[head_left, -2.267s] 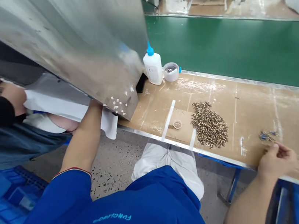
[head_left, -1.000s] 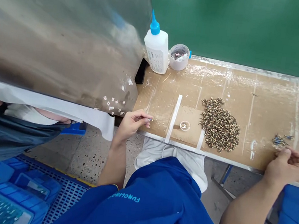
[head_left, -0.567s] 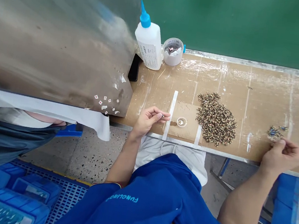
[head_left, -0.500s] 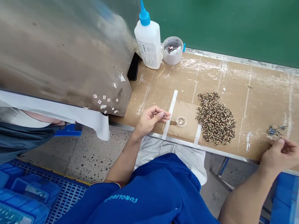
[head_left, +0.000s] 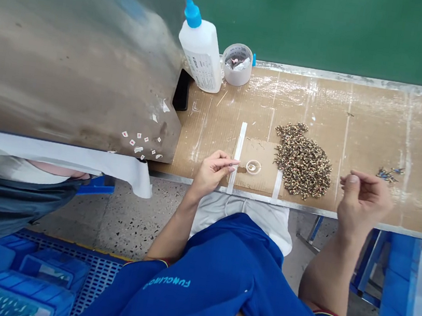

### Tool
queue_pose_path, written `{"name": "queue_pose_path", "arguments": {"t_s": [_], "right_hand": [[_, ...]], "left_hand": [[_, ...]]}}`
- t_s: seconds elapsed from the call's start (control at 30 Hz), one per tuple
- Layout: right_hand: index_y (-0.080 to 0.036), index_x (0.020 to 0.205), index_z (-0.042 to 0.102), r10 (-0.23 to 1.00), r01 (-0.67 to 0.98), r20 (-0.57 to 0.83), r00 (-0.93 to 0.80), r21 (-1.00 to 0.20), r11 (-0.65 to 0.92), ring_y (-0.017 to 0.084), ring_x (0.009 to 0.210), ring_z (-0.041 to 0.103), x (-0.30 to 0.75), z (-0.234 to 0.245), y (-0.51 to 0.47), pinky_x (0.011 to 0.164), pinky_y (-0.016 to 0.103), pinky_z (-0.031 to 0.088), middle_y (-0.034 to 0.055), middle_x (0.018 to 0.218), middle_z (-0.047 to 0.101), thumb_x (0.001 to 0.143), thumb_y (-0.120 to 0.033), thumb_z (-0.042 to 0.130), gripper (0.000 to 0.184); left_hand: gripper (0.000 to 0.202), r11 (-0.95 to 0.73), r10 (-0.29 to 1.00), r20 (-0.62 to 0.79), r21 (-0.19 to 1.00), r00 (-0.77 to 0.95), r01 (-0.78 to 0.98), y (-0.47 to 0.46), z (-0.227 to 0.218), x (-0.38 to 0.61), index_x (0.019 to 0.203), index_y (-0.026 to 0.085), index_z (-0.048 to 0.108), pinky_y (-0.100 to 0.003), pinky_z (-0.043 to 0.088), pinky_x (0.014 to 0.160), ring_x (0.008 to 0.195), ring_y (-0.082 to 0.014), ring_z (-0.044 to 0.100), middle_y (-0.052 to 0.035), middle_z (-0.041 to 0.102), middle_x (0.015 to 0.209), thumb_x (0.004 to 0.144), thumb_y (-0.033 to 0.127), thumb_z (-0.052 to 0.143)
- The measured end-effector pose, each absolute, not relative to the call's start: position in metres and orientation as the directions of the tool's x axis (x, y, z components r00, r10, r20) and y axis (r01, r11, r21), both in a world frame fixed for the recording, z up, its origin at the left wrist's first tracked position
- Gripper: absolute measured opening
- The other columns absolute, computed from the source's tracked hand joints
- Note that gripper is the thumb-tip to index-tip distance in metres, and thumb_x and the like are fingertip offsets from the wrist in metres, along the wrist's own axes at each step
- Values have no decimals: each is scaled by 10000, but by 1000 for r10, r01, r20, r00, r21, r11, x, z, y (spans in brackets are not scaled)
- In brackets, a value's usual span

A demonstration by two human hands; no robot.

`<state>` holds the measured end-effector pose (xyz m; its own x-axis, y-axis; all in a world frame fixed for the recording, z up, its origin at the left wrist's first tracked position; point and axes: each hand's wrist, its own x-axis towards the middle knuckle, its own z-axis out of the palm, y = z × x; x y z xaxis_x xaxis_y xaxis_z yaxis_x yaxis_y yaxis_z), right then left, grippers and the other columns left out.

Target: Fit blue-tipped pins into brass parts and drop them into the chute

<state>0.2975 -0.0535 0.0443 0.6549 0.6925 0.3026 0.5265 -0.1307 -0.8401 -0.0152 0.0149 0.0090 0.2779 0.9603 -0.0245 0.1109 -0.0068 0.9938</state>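
Note:
My left hand [head_left: 212, 173] is closed in a pinch over the left end of the cardboard pad. What its fingertips hold is too small to name. A small round clear dish [head_left: 253, 167] with a white blob inside sits just right of those fingertips. My right hand [head_left: 364, 200] hangs over the bench front, thumb against its fingers; anything between them is too small to make out. Between both hands lies a large pile of tiny brown and gold parts [head_left: 304, 163]. Beyond my right hand is a small cluster of bluish dark pieces [head_left: 388, 175].
A white bottle with a blue nozzle [head_left: 202, 55] and a tape roll holding scraps [head_left: 237, 65] stand at the back left, near a black phone [head_left: 182, 89]. A metal panel [head_left: 72, 55] borders the left side. Another person's dark clothing [head_left: 9, 197] shows at far left. Blue crates [head_left: 398, 294] stand below.
My right hand has moved left, away from the bluish pieces and towards the large pile. My left hand stays beside the dish, still pinched. The whole view has shifted slightly.

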Motion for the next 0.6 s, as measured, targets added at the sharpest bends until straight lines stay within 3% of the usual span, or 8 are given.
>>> {"name": "queue_pose_path", "arguments": {"t_s": [0.23, 0.43, 0.6], "right_hand": [[-216, 930, 696, 950, 419, 110, 293, -907, -25, 183, 717, 699, 234, 38, -47, 662, 321, 561, 50, 812, 738, 911, -436, 640, 227], [-201, 975, 686, 982, 374, 47, 183, -927, -25, 176, 692, 676, 193, 20, -36, 626, 307, 556, 52, 831, 732, 911, -353, 644, 170], [-209, 921, 706, 976, 375, 88, 200, -927, 6, 157, 670, 631, 187, 14, -30, 609, 296, 519, 36, 816, 705, 925, -332, 648, 136]], "left_hand": [[243, -157, 945, 92, 969, 314, 189, 12, 2, -19, 1140, 221, 781, -258, 514, 742, 777, -121, 584, -32, 600, 872, 972, 288, 619], [196, -145, 957, 95, 975, 275, 171, 9, -4, -15, 1042, 186, 792, -203, 500, 581, 587, -70, 573, -6, 601, 796, 944, 285, 654], [141, -90, 966, 54, 987, 252, 131, 8, -3, -11, 928, 172, 784, -189, 520, 551, 587, -75, 607, -21, 654, 820, 897, 286, 707]]}}
